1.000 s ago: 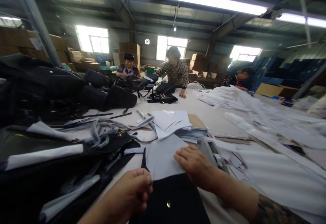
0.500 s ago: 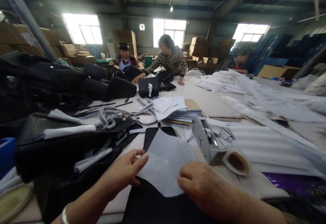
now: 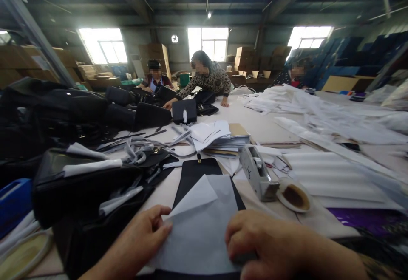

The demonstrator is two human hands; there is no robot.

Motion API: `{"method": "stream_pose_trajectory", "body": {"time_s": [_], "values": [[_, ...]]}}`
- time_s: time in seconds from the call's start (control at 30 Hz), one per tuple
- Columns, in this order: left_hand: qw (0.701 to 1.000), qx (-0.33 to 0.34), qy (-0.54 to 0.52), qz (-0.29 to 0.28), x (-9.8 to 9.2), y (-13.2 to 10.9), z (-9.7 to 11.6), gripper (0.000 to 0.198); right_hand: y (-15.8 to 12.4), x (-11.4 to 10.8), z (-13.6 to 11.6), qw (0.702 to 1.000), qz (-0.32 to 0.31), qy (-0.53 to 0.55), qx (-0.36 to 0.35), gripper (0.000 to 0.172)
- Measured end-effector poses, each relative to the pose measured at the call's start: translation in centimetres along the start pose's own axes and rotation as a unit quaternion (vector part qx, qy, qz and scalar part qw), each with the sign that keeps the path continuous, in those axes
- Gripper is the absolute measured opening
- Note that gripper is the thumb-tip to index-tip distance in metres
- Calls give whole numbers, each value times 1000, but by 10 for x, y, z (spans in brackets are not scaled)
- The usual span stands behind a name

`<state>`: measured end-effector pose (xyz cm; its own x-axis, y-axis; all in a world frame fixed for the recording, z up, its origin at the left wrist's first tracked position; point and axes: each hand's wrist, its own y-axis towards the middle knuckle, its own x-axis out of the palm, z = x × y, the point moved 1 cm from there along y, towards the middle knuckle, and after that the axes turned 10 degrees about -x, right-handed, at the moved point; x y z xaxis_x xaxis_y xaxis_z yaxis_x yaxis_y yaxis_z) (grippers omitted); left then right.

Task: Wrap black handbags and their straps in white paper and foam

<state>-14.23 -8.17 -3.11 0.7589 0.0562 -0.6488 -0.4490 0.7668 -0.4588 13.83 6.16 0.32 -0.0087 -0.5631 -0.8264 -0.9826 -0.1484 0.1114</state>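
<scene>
A thin whitish sheet of paper [image 3: 200, 233] lies over a black bag panel [image 3: 199, 173] in front of me, its upper left corner folded over. A small gold-coloured clasp [image 3: 199, 159] shows at the panel's far end. My left hand [image 3: 145, 233] pinches the sheet's left edge between thumb and fingers. At the sheet's right edge my right hand [image 3: 258, 239] is closed, fingers curled over the paper. Left of my hands stands a black bag [image 3: 76, 190] with white-wrapped handles. A metal tape dispenser [image 3: 256, 176] sits beyond my right hand, beside a tape roll [image 3: 293, 196].
A stack of papers [image 3: 219, 137] lies mid-table. Black bags [image 3: 54, 110] are heaped at left; white foam sheets [image 3: 331, 178] spread at right. A blue bin [image 3: 14, 199] stands at lower left. A co-worker [image 3: 205, 74] leans over the far side; two other people are beyond.
The sheet has come down nearer to me over the black panel, and its upper left corner now shows folded over. My left hand has moved down and left with the edge.
</scene>
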Motion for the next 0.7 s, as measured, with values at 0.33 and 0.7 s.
{"method": "stream_pose_trajectory", "body": {"time_s": [0.33, 0.7], "values": [[996, 13, -34, -79, -18, -3, 45, 33, 89, -2, 74, 972, 95, -212, 44, 58], [933, 18, -355, -50, -78, -3, 34, 43, 49, -76, 27, 914, 275, 218, 202, 31]]}}
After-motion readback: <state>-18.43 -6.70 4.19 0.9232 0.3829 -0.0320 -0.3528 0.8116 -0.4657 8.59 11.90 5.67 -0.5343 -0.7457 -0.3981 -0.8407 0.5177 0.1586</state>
